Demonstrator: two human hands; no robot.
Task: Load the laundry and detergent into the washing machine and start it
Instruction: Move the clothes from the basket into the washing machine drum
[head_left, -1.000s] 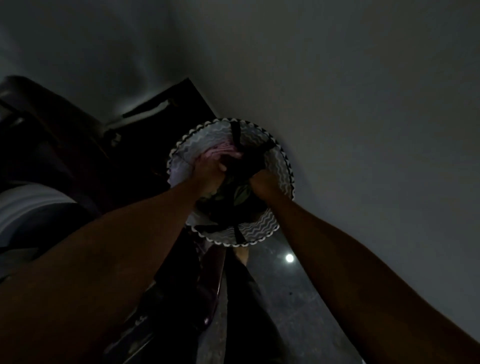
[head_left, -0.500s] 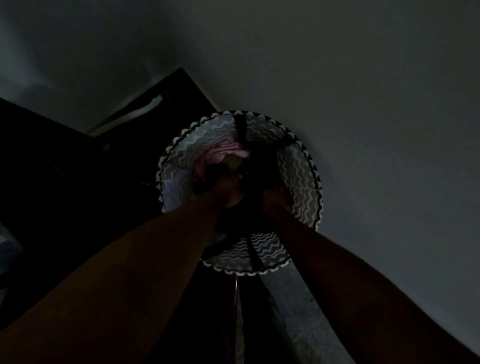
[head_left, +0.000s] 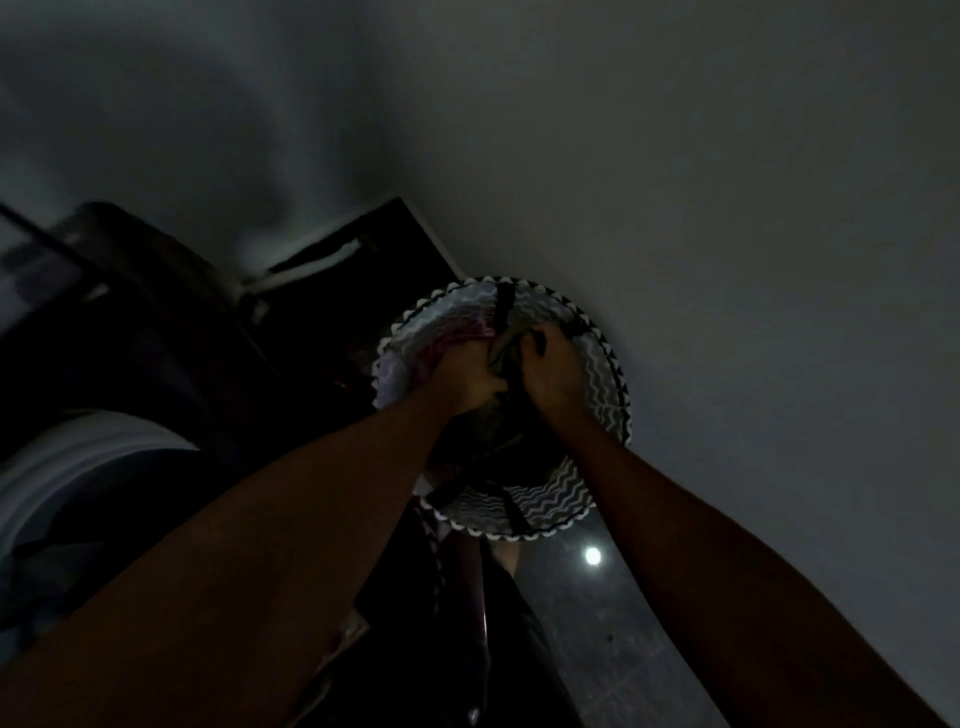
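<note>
**Both hands in the laundry basket**

In dim light, the left hand (head_left: 465, 371) and right hand (head_left: 553, 366) were curled around dark clothes (head_left: 511, 353) inside the zigzag basket (head_left: 605, 384). A pink garment (head_left: 441, 340) lay just beyond the left hand.

The laundry basket (head_left: 597, 384) wears grey-and-white zigzag stripes, and its rim is edged in a black-and-white sawtooth trim. Black straps (head_left: 503, 312) run down its wall at twelve o'clock and again near six. Inside, at about ten o'clock, a pink cloth (head_left: 470, 335) shows; the clothes (head_left: 488, 441) toward the middle are dark, blackish with a dull green tinge. The wall (head_left: 727, 208) behind is plain grey. The floor (head_left: 597, 623) at six o'clock is dark, glossy grey.
</note>
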